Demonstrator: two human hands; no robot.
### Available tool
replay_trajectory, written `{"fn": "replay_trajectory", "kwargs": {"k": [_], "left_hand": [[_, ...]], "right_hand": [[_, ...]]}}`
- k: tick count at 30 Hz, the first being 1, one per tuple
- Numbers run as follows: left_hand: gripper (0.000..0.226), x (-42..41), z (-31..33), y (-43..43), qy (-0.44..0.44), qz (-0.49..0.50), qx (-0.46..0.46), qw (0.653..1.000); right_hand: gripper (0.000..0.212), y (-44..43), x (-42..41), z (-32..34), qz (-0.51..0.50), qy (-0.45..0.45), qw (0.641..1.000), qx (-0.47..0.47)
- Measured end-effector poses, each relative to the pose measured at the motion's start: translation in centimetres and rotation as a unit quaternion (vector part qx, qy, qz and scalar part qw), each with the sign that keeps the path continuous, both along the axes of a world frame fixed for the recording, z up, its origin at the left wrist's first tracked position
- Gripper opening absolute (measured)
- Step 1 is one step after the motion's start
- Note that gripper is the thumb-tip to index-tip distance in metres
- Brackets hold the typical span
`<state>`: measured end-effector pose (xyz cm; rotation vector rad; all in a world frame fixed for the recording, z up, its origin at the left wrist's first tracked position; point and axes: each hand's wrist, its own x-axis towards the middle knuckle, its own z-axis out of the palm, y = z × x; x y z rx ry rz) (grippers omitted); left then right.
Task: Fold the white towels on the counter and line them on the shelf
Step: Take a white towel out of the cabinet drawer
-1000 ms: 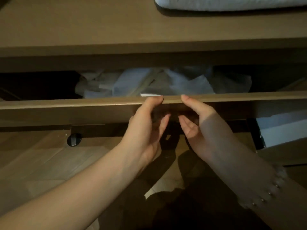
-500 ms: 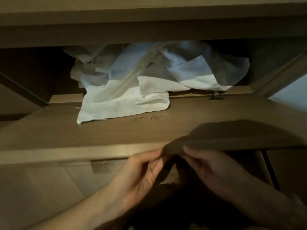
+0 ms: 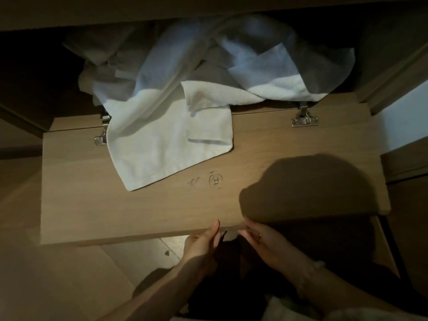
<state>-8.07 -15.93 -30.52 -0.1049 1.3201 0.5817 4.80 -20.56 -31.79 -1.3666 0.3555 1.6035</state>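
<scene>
Here, step: I hold flap door (image 3: 115, 205) open.
Hands: left hand (image 3: 201, 244), right hand (image 3: 264, 246) grip its edge.
Next: lift towels (image 3: 166, 140) out.

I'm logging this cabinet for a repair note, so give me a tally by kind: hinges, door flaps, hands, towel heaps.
Metal hinges: 2 (left hinge, right hinge)
Door flaps: 1 (drop-down door)
Hands: 2 (left hand, right hand), both holding the door's front edge
Heaps of white towels: 1; separate towels cannot be counted
Total: 6
</scene>
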Motion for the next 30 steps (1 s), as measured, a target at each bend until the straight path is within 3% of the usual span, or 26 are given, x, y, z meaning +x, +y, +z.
{"fn": "replay_trajectory", "kwargs": {"k": [7, 13, 15, 16, 18, 20, 22, 23, 25, 27, 29, 30], "left_hand": [[0.037, -0.9, -2.3, 1.2, 0.048, -0.117, -0.006, 0.992], [0.033, -1.2, -2.2, 1.4, 0.022, -0.139, 0.030, 0.990], [0.031, -1.4, -2.0, 1.3, 0.018, -0.178, 0.049, 0.983], [0.033, -1.5, -1.8, 1.4, 0.020, -0.220, 0.052, 0.974], [0.047, -1.9, -1.1, 2.3, 0.044, -0.385, 0.034, 0.921], [0.049, -2.1, 0.4, 4.0, 0.055, -0.571, 0.034, 0.819], [0.038, -2.0, 2.4, 6.5, 0.070, -0.665, 0.107, 0.736], [0.034, -1.8, 3.4, 8.0, 0.080, -0.674, 0.152, 0.719], [0.031, -1.2, 5.6, 10.6, 0.087, -0.628, 0.221, 0.741], [0.027, -0.7, 7.5, 12.7, 0.111, -0.542, 0.275, 0.786], [0.021, -0.2, 8.7, 13.8, 0.164, -0.465, 0.318, 0.809], [0.020, 0.0, 9.1, 14.0, 0.180, -0.431, 0.333, 0.819]], "right_hand": [[0.014, 0.3, 0.3, -0.6, -0.003, -0.013, 1.000, -0.016], [0.020, 0.2, 0.5, -1.2, 0.035, -0.015, 0.998, -0.044], [0.033, 0.5, 0.0, -0.7, 0.114, 0.008, 0.989, -0.091], [0.043, 0.9, -0.3, 0.0, 0.200, 0.014, 0.974, -0.110], [0.060, 2.4, -0.5, 1.7, 0.402, 0.000, 0.908, -0.114], [0.069, 5.0, 0.3, 4.3, 0.548, -0.031, 0.832, -0.084], [0.058, 8.3, 1.6, 6.9, 0.590, -0.125, 0.797, -0.041], [0.047, 10.0, 2.4, 8.0, 0.574, -0.211, 0.791, -0.012], [0.030, 13.1, 3.7, 9.8, 0.502, -0.453, 0.736, 0.042], [0.041, 15.7, 4.3, 10.9, 0.411, -0.657, 0.622, 0.114], [0.070, 17.5, 4.1, 10.5, 0.426, -0.714, 0.530, 0.167], [0.078, 18.0, 3.5, 10.0, 0.466, -0.703, 0.510, 0.165]]}}
